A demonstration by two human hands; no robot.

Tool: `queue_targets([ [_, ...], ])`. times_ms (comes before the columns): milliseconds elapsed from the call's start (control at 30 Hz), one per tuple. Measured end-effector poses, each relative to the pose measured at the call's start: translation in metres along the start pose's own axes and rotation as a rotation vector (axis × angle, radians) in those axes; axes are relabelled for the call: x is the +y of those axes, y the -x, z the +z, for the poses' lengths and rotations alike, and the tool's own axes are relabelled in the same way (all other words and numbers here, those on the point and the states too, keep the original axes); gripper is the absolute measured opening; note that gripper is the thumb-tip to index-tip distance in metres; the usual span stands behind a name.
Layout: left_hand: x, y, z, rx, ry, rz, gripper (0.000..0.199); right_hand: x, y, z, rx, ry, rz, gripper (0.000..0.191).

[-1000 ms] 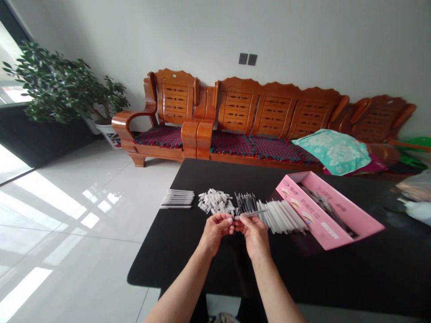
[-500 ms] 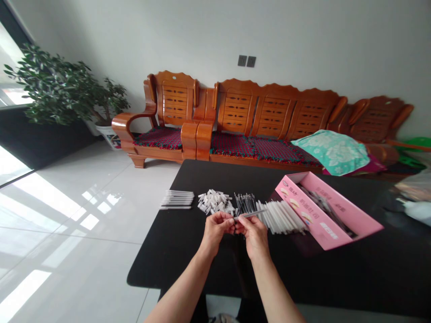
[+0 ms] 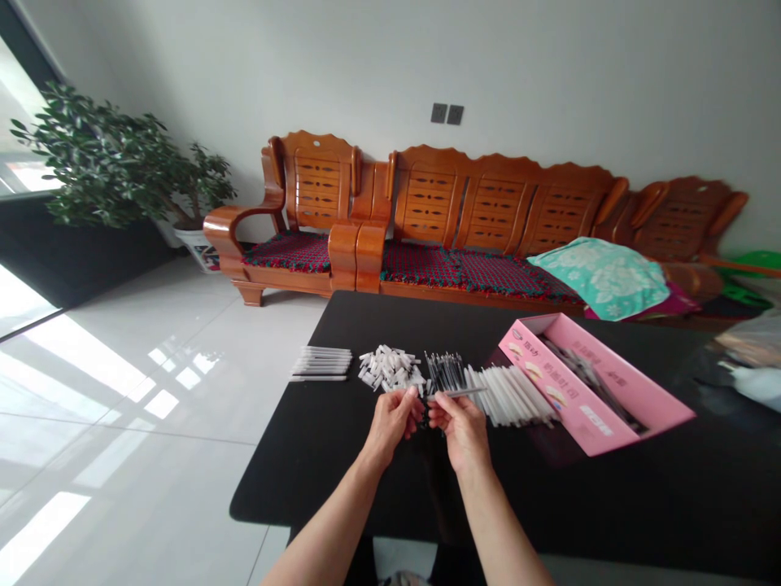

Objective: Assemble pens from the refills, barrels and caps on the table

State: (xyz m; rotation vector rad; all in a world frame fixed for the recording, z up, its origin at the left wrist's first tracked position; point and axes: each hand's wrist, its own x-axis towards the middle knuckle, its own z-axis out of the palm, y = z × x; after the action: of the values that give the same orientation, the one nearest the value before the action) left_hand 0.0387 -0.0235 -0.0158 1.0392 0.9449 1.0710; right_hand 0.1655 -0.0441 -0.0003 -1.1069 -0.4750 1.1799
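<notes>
My right hand [image 3: 462,423] pinches a slim whitish pen [image 3: 469,392] between thumb and fingers; its far end points right, over the pale tubes. Just left of it, my left hand [image 3: 394,419] is closed in a pinch, with a small gap between the hands. Whatever its fingertips may hold is too small to make out. Beyond the hands lie a heap of short white caps [image 3: 390,365] and a bunch of dark thin refills [image 3: 447,370]. Translucent white pen tubes [image 3: 512,395] lie side by side to the right. Several whitish pens [image 3: 321,363] form a row at the left.
A pink open box [image 3: 589,423] with dark thin pieces inside stands on the black table [image 3: 305,464], at right. Behind the table runs a wooden sofa [image 3: 427,195] with a turquoise cloth [image 3: 604,277]. A potted plant [image 3: 115,163] stands at far left.
My hands have come slightly apart; the left has drawn back from the pen's near end. The pen stays in my right hand, its far end a little lower.
</notes>
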Motion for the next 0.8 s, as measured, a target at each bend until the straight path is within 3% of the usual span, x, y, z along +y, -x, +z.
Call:
queue_targets([
  [233, 0.004, -0.002, -0.001, -0.001, 0.063, 0.03, 0.039, 0.001, 0.001, 0.002, 0.011, 0.016, 0.012, 0.036],
  [333, 0.005, -0.002, -0.002, 0.022, 0.106, 0.081, 0.044, 0.003, 0.0, 0.001, 0.011, 0.019, 0.015, 0.035],
  [533, -0.001, -0.001, -0.004, -0.009, -0.047, -0.033, 0.052, 0.007, -0.001, -0.001, 0.016, 0.027, 0.017, 0.035],
  [667, 0.001, -0.001, -0.003, -0.013, 0.029, 0.021, 0.04, 0.008, -0.001, -0.001, 0.021, 0.028, 0.026, 0.036],
  [800, 0.002, -0.001, -0.003, 0.044, 0.042, 0.064, 0.044, 0.011, -0.001, -0.003, 0.021, 0.031, 0.012, 0.034],
])
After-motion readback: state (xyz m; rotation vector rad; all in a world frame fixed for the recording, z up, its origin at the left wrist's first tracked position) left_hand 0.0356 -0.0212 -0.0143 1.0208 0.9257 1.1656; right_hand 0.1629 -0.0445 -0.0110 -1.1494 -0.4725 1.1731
